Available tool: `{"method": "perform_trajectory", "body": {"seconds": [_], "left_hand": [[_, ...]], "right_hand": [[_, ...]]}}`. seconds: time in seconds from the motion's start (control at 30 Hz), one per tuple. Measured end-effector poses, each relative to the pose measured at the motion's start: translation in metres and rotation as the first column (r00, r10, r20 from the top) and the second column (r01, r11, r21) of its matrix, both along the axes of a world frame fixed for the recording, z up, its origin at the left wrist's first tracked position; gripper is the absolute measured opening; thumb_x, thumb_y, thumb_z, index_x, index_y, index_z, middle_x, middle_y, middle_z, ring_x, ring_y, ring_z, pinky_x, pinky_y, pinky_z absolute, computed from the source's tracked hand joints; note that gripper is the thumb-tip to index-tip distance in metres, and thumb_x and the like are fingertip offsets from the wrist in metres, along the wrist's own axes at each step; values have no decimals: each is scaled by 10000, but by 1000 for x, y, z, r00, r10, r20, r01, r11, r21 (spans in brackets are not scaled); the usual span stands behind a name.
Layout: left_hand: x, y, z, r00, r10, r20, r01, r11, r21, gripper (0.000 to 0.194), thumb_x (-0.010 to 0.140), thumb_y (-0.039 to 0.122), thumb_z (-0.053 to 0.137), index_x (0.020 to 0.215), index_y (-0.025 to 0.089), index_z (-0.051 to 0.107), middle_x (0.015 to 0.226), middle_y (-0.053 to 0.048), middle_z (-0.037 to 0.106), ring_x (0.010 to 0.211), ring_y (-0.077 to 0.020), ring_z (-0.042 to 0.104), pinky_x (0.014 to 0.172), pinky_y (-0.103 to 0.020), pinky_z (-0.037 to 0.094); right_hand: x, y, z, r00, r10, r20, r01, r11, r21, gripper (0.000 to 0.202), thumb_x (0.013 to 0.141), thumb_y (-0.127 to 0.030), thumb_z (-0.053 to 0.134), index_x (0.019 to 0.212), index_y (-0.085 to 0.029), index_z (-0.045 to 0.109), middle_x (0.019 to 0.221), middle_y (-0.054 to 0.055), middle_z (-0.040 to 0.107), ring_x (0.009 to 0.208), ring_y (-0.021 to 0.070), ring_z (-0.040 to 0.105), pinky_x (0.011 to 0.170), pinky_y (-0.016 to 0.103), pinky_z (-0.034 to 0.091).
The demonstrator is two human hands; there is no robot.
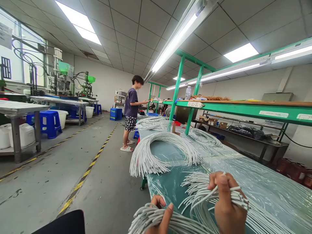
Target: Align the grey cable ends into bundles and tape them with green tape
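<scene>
A bundle of thin white cut cables (209, 198) is clamped in both the right hand (227, 204) and the left hand (161, 216); loose ends could be snagged on the clear plastic sheet (255, 182) covering the table (170, 185) and slip free.

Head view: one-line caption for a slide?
Both hands, left hand and right hand, grip white cable bundle over plastic-covered bench.

Workshop hall. White tiled drop ceiling (136, 26) with recessed light panels (80, 24) and a long fluorescent tube fixture (175, 40), all lit. Grey concrete floor (48, 182) marked with yellow-and-black striped tape (85, 172). White back wall (109, 84). Large window (14, 55) at left, moulding machines with green hoppers (64, 76) beside it. Steel workbench (21, 109), blue plastic stools (50, 122), white plastic tubs (20, 135) below. Green-framed metal shelf rack (243, 109) along the right wall. A person in a dark T-shirt (131, 110) stands mid-aisle.
</scene>
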State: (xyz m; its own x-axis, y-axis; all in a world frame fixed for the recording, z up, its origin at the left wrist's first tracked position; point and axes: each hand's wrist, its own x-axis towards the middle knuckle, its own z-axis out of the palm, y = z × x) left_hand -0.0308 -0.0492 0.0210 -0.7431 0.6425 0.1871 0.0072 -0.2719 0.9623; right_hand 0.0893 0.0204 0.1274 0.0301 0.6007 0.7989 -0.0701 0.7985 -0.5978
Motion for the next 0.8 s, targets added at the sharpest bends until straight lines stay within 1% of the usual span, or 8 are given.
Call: {"method": "perform_trajectory", "body": {"seconds": [0.1, 0.2, 0.3, 0.37, 0.4, 0.6, 0.7, 0.8], "left_hand": [[0, 0, 3, 996, -82, 24, 80, 994, 70, 374, 654, 509, 631, 627, 196, 430, 560, 52, 389, 549, -115, 350, 563, -248, 274], [-2, 0, 7, 987, -139, 84, 128, 983, 130, 383, 598, 471, 699, 619, 189, 440, 588, 34, 460, 565, -115, 398, 563, -233, 303], [-10, 3, 6, 971, -232, 57, 224, 966, 129, 381, 529, 434, 726, 579, 192, 436, 571, 25, 480, 543, -117, 404, 540, -236, 315], [-17, 6, 3, 961, -271, 54, 268, 962, 54, 355, 520, 412, 703, 527, 196, 421, 517, 30, 456, 512, -113, 373, 515, -240, 296], [-19, 6, 2, 959, -276, 62, 275, 961, 20, 338, 527, 399, 683, 504, 198, 412, 497, 32, 445, 504, -113, 363, 510, -243, 290], [-16, 2, 20, 960, -260, 104, 263, 965, -16, 277, 514, 346, 607, 458, 211, 371, 442, 44, 403, 477, -115, 354, 510, -252, 301], [-12, 3, 22, 968, -242, 72, 243, 970, -7, 290, 462, 315, 611, 437, 215, 339, 436, 43, 394, 470, -108, 342, 500, -248, 298], [-13, 3, 16, 964, -267, -14, 267, 964, 5, 298, 481, 287, 672, 477, 204, 386, 463, 41, 420, 475, -103, 339, 490, -237, 288]], "right_hand": [[4, 0, 2, 998, 62, 11, -62, 997, -44, 335, 919, -389, 373, 659, -195, 457, 589, -27, 481, 544, 104, 486, 550, 216, 392], [1, -8, 4, 932, 236, 275, -226, 972, -68, 331, 900, -376, 410, 623, -198, 444, 519, -51, 418, 446, 88, 393, 457, 206, 323], [-9, -20, 8, 624, 306, 719, -422, 906, -19, 282, 850, -344, 469, 628, -185, 537, 563, -20, 528, 490, 98, 458, 475, 210, 309], [-15, -27, 10, 429, 278, 860, -460, 886, -57, 239, 833, -306, 468, 661, -195, 591, 598, -11, 587, 502, 107, 495, 469, 211, 299], [-18, -29, 10, 381, 261, 887, -441, 894, -73, 208, 823, -293, 475, 698, -210, 619, 621, -10, 610, 506, 111, 506, 459, 211, 290], [-20, -26, 3, 370, 267, 890, -413, 905, -100, 196, 759, -261, 551, 902, -275, 684, 775, -3, 691, 645, 149, 602, 548, 210, 365], [-19, -24, 2, 375, 289, 881, -468, 879, -89, 214, 814, -254, 470, 833, -247, 683, 730, -3, 673, 621, 133, 590, 551, 212, 369], [-18, -21, 0, 449, 299, 842, -459, 886, -70, 260, 865, -308, 388, 768, -209, 608, 683, 1, 607, 576, 120, 536, 521, 215, 362]]}}
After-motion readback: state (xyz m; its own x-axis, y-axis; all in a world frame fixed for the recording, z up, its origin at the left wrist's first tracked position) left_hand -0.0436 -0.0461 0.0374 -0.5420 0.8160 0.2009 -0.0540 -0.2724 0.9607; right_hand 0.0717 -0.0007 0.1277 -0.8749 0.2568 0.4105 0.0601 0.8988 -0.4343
